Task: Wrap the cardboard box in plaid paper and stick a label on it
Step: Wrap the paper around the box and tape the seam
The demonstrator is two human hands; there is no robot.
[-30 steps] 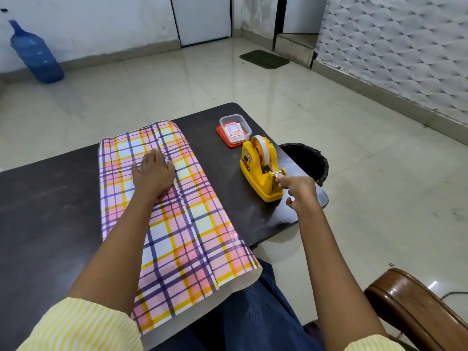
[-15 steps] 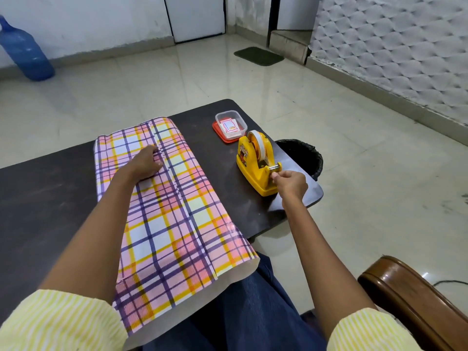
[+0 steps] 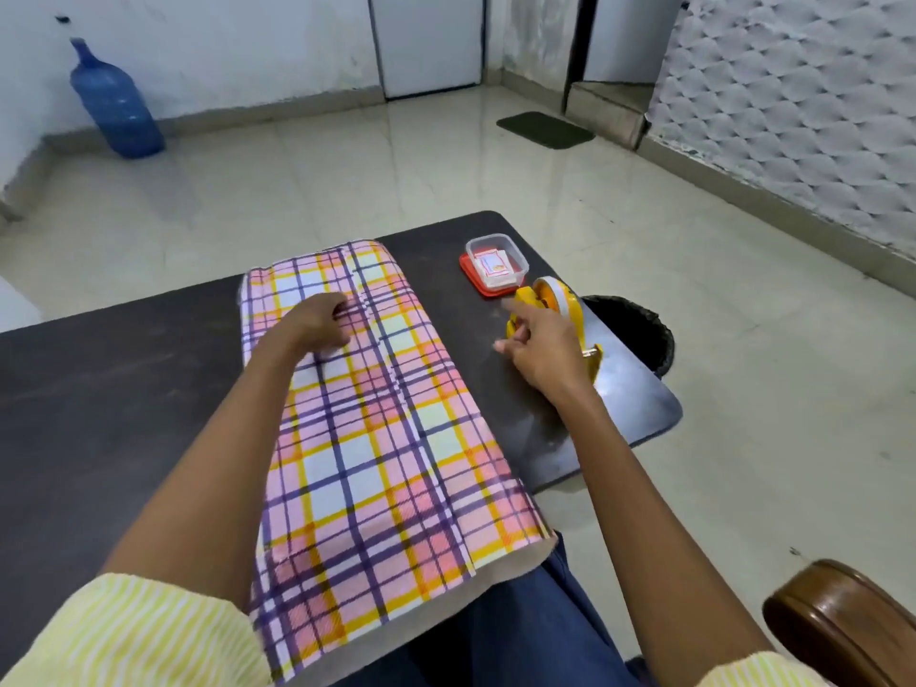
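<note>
The plaid paper (image 3: 376, 438) lies folded over along the dark table (image 3: 99, 389), its near end hanging off onto my lap. The cardboard box is hidden beneath it. My left hand (image 3: 317, 322) presses bent fingertips on the paper's overlapping seam near the far end. To the right of the paper, my right hand (image 3: 545, 349) hovers over the table in front of the yellow tape dispenser (image 3: 560, 300). Its thumb and fingers are pinched together, apparently on a short piece of tape, which is blurred.
A clear container with a red lid (image 3: 495, 262) holding labels sits beyond the dispenser. A black bin (image 3: 639, 329) stands off the table's right edge. A wooden chair arm (image 3: 842, 622) is at the lower right. A blue water bottle (image 3: 116, 106) stands by the far wall.
My right hand has left the dispenser's cutter and moved left toward the paper, fingers pinched. My left hand went from flat to bent fingertips on the seam.
</note>
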